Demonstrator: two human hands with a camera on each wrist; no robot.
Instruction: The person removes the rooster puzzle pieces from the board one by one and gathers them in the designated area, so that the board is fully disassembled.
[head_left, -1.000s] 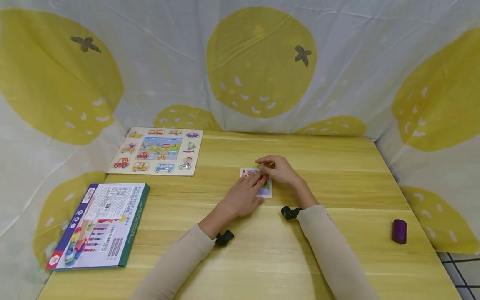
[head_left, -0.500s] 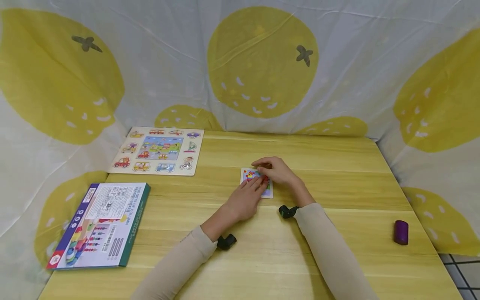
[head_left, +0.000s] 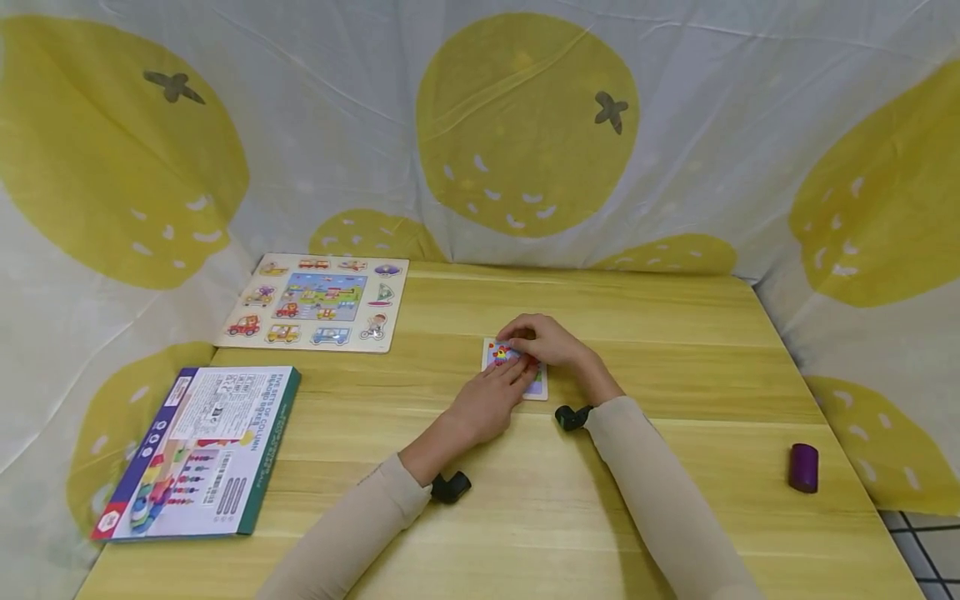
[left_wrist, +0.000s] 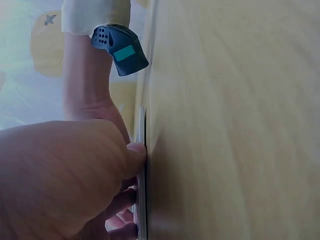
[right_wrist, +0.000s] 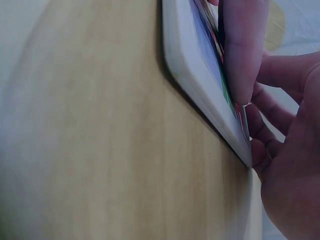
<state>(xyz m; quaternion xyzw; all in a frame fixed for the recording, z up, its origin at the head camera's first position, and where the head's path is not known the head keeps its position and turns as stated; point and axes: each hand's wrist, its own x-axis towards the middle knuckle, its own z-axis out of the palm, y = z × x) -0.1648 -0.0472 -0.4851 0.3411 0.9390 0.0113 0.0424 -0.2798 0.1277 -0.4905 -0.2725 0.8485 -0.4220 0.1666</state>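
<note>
A small puzzle board (head_left: 537, 388) with a white border and a bright picture lies on the table. My left hand (head_left: 480, 407) rests across it, fingers stretched out over the picture. In the left wrist view, the left thumb touches the edge of the board (left_wrist: 142, 200). At the board's far right side is my right hand (head_left: 553, 342), its fingers bent and the thumb over the top edge. In the right wrist view, the right hand's fingers (right_wrist: 262, 155) curl close to the board's corner. I cannot tell whether they pinch anything. Much of the picture is hidden under the hands.
A larger wooden vehicle puzzle (head_left: 382, 337) lies at the back left. In front of it sits a boxed toy set (head_left: 217, 450). A purple cylinder (head_left: 803, 467) stands near the table's right edge. A lemon-print cloth (head_left: 337, 125) hangs behind the table (head_left: 525, 533).
My right hand has moved a little left along the board's far edge. The left hand's fingers have drawn slightly down, showing more of the picture at the upper left.
</note>
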